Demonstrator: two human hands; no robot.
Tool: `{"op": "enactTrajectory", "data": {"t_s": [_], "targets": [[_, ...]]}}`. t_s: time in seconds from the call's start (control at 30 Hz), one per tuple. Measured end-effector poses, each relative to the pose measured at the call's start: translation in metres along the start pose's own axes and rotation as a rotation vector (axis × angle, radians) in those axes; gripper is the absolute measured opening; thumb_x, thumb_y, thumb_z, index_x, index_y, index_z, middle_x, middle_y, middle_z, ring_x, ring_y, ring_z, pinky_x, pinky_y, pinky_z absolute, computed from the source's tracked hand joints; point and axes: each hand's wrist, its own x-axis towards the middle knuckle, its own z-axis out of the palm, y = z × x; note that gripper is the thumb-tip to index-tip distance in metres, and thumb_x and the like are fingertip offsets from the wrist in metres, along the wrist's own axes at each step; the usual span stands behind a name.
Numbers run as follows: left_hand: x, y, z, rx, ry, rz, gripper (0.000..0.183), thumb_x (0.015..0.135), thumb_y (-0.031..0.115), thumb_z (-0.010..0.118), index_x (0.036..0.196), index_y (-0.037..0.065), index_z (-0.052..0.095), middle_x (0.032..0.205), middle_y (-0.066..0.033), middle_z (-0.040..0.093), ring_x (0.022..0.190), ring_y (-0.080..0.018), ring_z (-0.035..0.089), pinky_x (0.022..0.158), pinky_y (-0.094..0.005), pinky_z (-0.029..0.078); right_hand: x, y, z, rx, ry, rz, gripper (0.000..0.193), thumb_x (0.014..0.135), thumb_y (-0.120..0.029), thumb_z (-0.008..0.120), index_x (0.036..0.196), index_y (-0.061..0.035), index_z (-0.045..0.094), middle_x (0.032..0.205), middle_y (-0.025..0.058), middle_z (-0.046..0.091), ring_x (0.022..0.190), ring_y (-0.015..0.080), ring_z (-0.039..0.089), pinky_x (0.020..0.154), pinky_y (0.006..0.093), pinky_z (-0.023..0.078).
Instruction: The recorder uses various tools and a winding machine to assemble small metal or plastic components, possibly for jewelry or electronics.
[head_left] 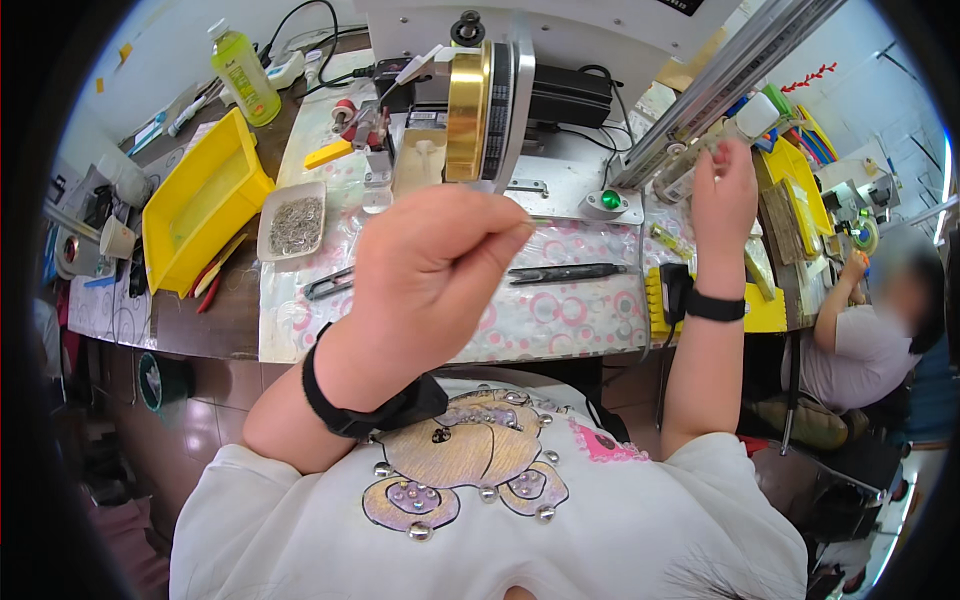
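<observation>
My left hand [425, 275] is raised over the near middle of the bench, its thumb and forefinger pressed together. Whatever is in that pinch is hidden or too small to make out. Just beyond it stands a bench machine with a gold-coloured wheel [466, 118]. My right hand [725, 200] reaches to the far right with its fingers curled together, beside a clear bottle [676, 182] and just below a white-topped container [757, 116]. I cannot make out what those fingers hold. Black tweezers [568, 273] lie on the patterned cover [560, 325] between my hands.
At left are a white dish [318, 197] of small metal pieces, a yellow bin [160, 215], pliers [212, 282] and a green drink bottle [245, 75]. A metal post [725, 85] slants up at right, near a green button [610, 200]. Another person [865, 345] sits far right.
</observation>
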Motion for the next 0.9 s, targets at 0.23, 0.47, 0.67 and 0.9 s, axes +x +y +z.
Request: {"op": "enactTrajectory", "data": {"t_s": [0.23,0.47,0.67,0.9], "targets": [[-0.004,0.002,0.001,-0.004,-0.103,-0.018,0.015,0.075,-0.005,0.066,0.087,0.004,0.067,0.066,-0.0056,0.057,0.058,-0.0180,0.050,0.055,-0.0283,0.037,-0.051,0.013,-0.081,0.562,0.051,0.283,0.014,0.080,0.003,0.050,0.088,0.0010,0.060,0.090,0.0081,0.064,0.086,0.0169,0.061,0.082,0.0287,0.047],[-0.003,0.024,-0.011,-0.058,-0.238,0.144,0.020,0.075,-0.005,0.061,0.091,0.003,0.068,0.066,-0.0045,0.056,0.056,-0.0174,0.048,0.053,-0.0287,0.036,-0.052,-0.008,-0.153,0.714,-0.008,0.344,0.017,0.084,-0.010,0.056,0.093,0.0054,0.057,0.086,0.0100,0.062,0.080,0.0162,0.059,0.079,0.0265,0.046],[-0.006,0.038,-0.013,-0.137,-0.272,0.195,0.018,0.076,-0.005,0.060,0.091,0.002,0.067,0.063,-0.0037,0.052,0.053,-0.0154,0.046,0.050,-0.0275,0.035,-0.061,-0.009,-0.181,0.725,-0.275,0.345,0.035,0.085,-0.018,0.058,0.107,0.0079,0.050,0.087,0.0110,0.057,0.072,0.0184,0.057,0.071,0.0302,0.048],[-0.016,0.047,-0.014,-0.152,-0.254,0.263,0.010,0.083,0.001,0.060,0.091,0.000,0.065,0.063,-0.0025,0.051,0.052,-0.0135,0.043,0.048,-0.0267,0.033,-0.058,-0.116,-0.177,0.683,-0.033,-0.196,0.025,0.082,-0.007,0.048,0.105,0.0047,0.051,0.103,0.0207,0.055,0.093,0.0307,0.055,0.087,0.0410,0.043]]}}
